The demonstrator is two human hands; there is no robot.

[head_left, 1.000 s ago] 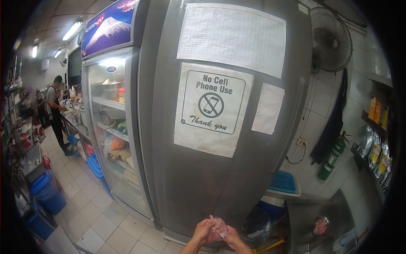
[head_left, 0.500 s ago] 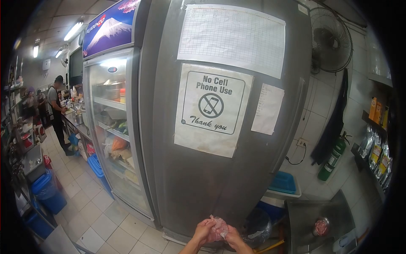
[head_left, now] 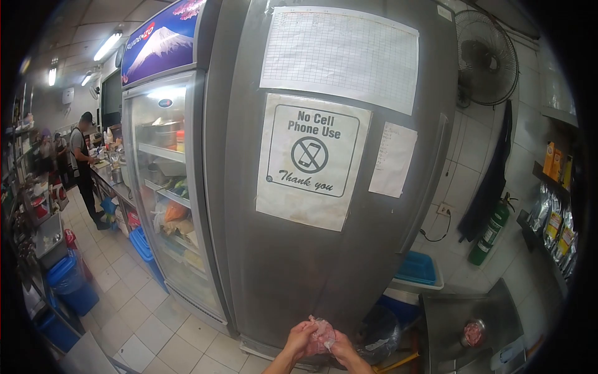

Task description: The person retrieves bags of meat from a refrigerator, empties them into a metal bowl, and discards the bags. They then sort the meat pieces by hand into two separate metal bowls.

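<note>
At the bottom middle of the head view, a clear plastic bag of pink raw meat [head_left: 322,337] is held up in front of the grey steel door. My left hand [head_left: 299,340] is closed on its left side, fingers curled over the top. Gripping the lower right side is my right hand [head_left: 343,350], its fingers partly hidden by the bag. A small round portion of similar pink meat [head_left: 474,335] rests on the steel table [head_left: 448,311] to the right.
Ahead stands a tall steel cabinet [head_left: 293,262] with papers on it. A glass-door fridge [head_left: 177,206] is to its left. Blue bins [head_left: 73,287] and a person in an apron [head_left: 82,162] are farther left. A fire extinguisher [head_left: 490,234] and blue tray [head_left: 416,268] are right.
The view has shifted very slightly. Both hands keep their hold on the bag of raw meat in nearly the same place.
</note>
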